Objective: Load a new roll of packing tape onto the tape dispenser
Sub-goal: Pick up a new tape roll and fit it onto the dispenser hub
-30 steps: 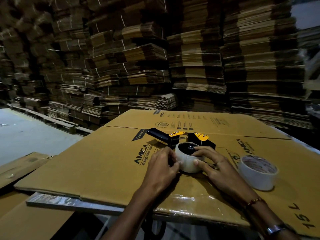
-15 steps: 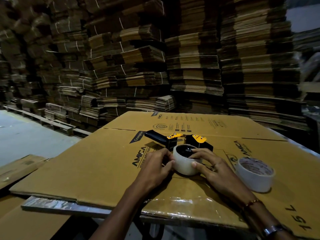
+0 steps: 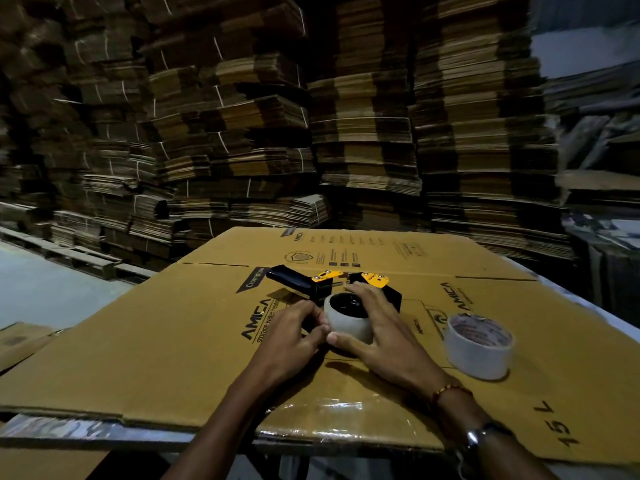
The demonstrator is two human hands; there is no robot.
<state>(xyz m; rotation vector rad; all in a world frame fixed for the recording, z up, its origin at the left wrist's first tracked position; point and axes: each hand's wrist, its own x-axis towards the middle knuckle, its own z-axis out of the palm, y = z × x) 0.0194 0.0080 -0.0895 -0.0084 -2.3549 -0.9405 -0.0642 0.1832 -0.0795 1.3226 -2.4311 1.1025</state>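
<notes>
A black and yellow tape dispenser lies on its side on a flattened cardboard box. A pale roll of tape sits over its dark hub. My left hand touches the roll's left side with curled fingers. My right hand wraps the roll's right side, thumb at the front and fingers reaching over the far rim by the yellow plate. A second white tape roll stands apart to the right.
The cardboard box lies on a table whose front edge shows below it. Tall stacks of flattened cartons fill the background. Grey floor and pallets are at the left.
My right hand has closed further round the roll, its fingers now reaching over the far rim. My left hand stays at the roll's left side. The camera has tilted slightly.
</notes>
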